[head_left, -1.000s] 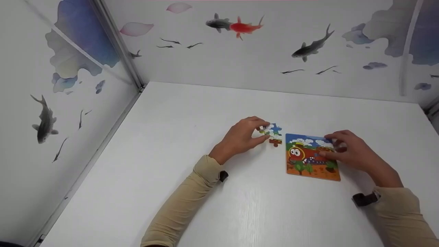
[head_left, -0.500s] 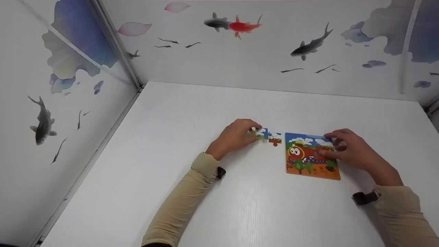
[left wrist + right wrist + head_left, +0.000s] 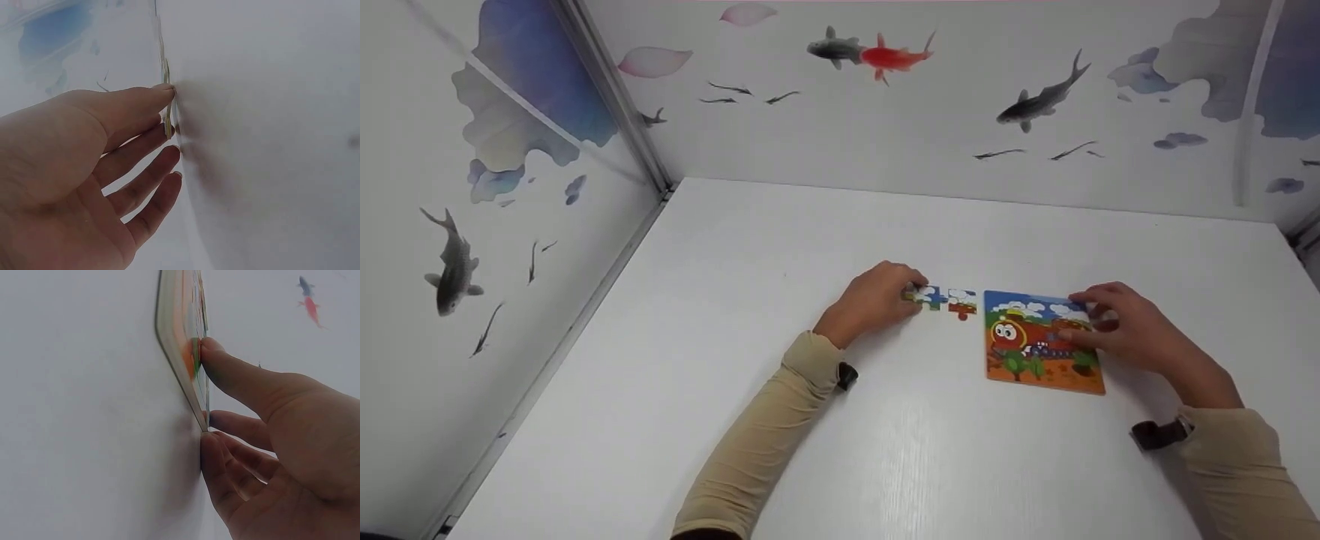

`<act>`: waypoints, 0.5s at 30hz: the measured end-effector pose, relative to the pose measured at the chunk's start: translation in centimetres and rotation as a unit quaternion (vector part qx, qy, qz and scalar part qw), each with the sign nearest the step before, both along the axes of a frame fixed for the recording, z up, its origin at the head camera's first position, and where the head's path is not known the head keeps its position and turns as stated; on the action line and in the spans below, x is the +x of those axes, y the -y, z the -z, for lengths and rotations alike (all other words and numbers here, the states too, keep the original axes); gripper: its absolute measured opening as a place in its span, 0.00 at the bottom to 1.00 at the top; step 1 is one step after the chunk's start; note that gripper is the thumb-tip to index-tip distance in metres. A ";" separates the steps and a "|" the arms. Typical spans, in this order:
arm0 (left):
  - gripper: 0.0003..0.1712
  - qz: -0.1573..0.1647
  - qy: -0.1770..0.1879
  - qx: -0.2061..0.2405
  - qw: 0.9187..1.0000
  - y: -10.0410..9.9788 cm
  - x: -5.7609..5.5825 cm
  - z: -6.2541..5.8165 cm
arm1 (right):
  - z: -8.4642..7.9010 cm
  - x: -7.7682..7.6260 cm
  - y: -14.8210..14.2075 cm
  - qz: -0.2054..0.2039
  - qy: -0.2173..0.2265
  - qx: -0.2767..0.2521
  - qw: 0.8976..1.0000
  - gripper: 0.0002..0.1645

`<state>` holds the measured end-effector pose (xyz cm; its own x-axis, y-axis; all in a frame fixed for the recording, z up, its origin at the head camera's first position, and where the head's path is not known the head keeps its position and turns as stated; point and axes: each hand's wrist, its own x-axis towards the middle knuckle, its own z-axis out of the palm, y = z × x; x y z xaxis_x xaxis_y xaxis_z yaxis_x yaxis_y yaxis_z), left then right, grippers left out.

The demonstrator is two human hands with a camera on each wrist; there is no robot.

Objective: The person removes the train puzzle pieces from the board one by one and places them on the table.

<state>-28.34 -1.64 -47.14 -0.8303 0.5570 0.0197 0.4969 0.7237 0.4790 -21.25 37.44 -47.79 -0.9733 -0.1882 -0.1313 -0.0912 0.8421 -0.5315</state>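
Observation:
A square jigsaw puzzle [image 3: 1020,367] with a cartoon red train, blue sky and orange ground lies on the white table. My right hand [image 3: 1129,330] holds it at its right side, thumb on the picture and bent fingers at the edge; the right wrist view shows the thumb on the puzzle's face [image 3: 194,363]. To the puzzle's left, my left hand [image 3: 874,300] pinches a blue, white and green puzzle piece [image 3: 931,298] low over the table. That thin piece [image 3: 168,128] shows edge-on between thumb and fingers. A cloud-and-red piece [image 3: 962,301] lies between it and the puzzle.
The white table [image 3: 840,450] meets a back wall [image 3: 885,135] and a left wall [image 3: 405,300], both printed with fish and petals. Each wrist wears a dark strap device, the right one [image 3: 1155,435] nearer the front.
My left hand has drawn back to the left with its piece, which has turned and come apart from the cloud-and-red piece. The right hand and the puzzle have stayed put.

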 end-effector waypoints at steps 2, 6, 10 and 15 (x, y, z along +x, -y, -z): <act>0.21 0.001 0.000 0.000 1.000 0.0 0.1 -0.1 | 0.0 0.0 0.0 0.002 0.000 0.000 1.000 0.47; 0.22 0.003 0.000 -0.008 1.000 -0.1 0.2 -0.2 | 0.0 0.1 0.1 0.004 0.001 0.000 1.000 0.47; 0.23 0.011 -0.003 -0.020 1.000 -0.1 0.1 -0.3 | -0.1 0.1 0.2 0.002 0.002 0.005 1.000 0.48; 0.27 0.017 -0.008 -0.027 0.999 -0.2 0.0 -0.2 | -0.2 0.1 0.2 0.001 0.002 0.009 1.000 0.48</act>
<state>-28.35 -1.46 -46.92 -0.8110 0.5851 0.0029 0.5289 0.7309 0.4315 -21.18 37.27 -47.63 -0.9734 -0.1832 -0.1375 -0.0872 0.8516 -0.5169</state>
